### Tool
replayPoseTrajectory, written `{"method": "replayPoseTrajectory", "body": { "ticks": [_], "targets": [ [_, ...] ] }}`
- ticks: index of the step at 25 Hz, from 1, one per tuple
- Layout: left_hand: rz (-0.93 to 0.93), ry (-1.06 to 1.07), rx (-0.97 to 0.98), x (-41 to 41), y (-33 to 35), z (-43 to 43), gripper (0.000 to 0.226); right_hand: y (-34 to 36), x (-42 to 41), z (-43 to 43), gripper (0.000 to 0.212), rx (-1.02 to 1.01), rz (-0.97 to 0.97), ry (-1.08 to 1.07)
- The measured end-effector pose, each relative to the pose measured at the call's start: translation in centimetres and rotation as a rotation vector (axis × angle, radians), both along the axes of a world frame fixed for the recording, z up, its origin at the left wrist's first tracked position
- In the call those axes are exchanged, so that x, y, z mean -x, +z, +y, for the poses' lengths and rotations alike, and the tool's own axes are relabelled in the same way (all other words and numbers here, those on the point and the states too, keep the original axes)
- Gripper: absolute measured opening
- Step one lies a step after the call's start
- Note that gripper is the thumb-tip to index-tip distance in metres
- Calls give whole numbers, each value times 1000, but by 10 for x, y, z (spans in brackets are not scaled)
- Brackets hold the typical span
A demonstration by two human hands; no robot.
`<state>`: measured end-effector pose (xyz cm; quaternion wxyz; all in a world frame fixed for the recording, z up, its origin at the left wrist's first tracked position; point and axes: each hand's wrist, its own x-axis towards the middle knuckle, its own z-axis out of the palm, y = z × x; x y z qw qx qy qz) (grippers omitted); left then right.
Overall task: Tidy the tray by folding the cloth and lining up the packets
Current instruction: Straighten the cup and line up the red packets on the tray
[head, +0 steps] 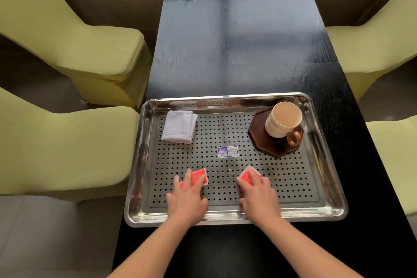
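Now the left hand (188, 196) presses straight fingers on the left packet (199, 176), and the right hand (259, 196) likewise on the right packet (248, 174). Well beyond the left fingertips lies the folded cloth (179, 126), inside the tray (293, 212).

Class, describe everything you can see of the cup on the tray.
The cup is cream, ceramic-looking, with a brown ring handle turned toward the viewer. It stands upright on a dark octagonal saucer in the tray's far right corner. Its inside looks beige; contents unclear. Only the saucer touches it.
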<state>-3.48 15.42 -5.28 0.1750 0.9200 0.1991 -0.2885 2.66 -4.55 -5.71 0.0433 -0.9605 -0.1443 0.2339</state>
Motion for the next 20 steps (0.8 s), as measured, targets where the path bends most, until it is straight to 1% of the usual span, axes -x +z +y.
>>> {"method": "replayPoseTrajectory", "body": {
  "ticks": [2,4,5,7,9,10,12,14,16,18,20],
  "targets": [
    [-5,-42,30,0,3,-13,69,-1,4,20,61,-47,20,66],
    [-70,-41,67,3,8,-12,68,1,4,27,59,-117,48,93],
    [-120,-10,68,6,10,-7,67,3,2,26,59,-165,54,71],
    [-189,103,41,13,11,11,67,4,-4,15,61,-218,18,-47],
    [-164,209,64,19,9,24,69,5,-9,4,59,-179,4,-172],
    [-143,234,90,21,9,25,69,6,-9,3,57,-148,36,-194],
    [-118,234,134,17,10,16,65,9,-1,13,52,-132,101,-159],
    [-126,263,213,11,12,2,61,9,11,27,48,-199,124,-114],
    [-174,334,331,9,13,-8,58,8,18,33,41,-307,165,-117],
    [-240,409,392,12,14,-6,54,10,14,29,35,-391,167,-191],
    [-251,442,364,17,11,2,46,10,0,22,38,-420,91,-283]
  ]
}}
